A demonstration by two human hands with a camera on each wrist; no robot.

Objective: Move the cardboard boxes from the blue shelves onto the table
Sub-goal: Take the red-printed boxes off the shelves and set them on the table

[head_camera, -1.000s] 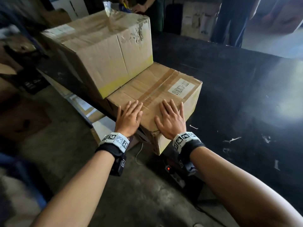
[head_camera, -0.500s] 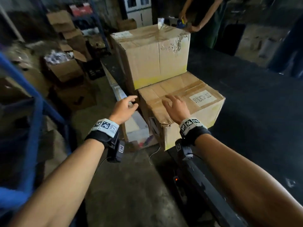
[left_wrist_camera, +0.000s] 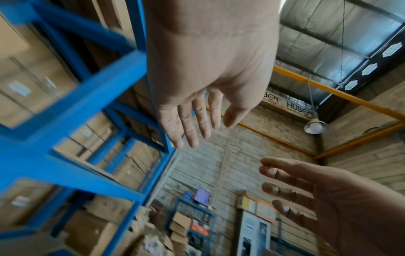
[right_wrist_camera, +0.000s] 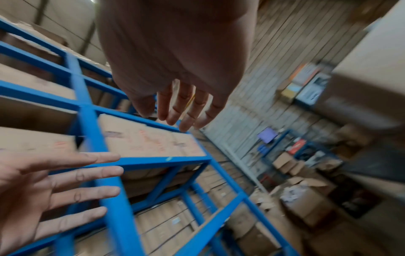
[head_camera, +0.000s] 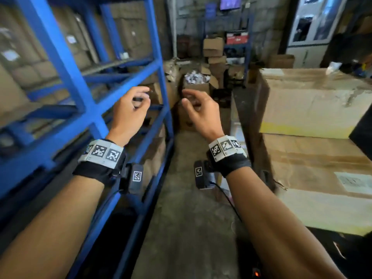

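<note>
Off the flat box [head_camera: 314, 174] now parked on table w/ the tall box [head_camera: 308, 101], turned to blue shelves [head_camera: 84, 109], left hand [head_camera: 128, 115] & right hand [head_camera: 203, 115] empty, loosely spread (more boxes [right_wrist_camera: 151, 138] shelved; next fetch due).

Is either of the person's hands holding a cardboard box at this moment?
No: in the head view the left hand and the right hand hang empty in the aisle beside the blue shelves, touching no box.
</note>
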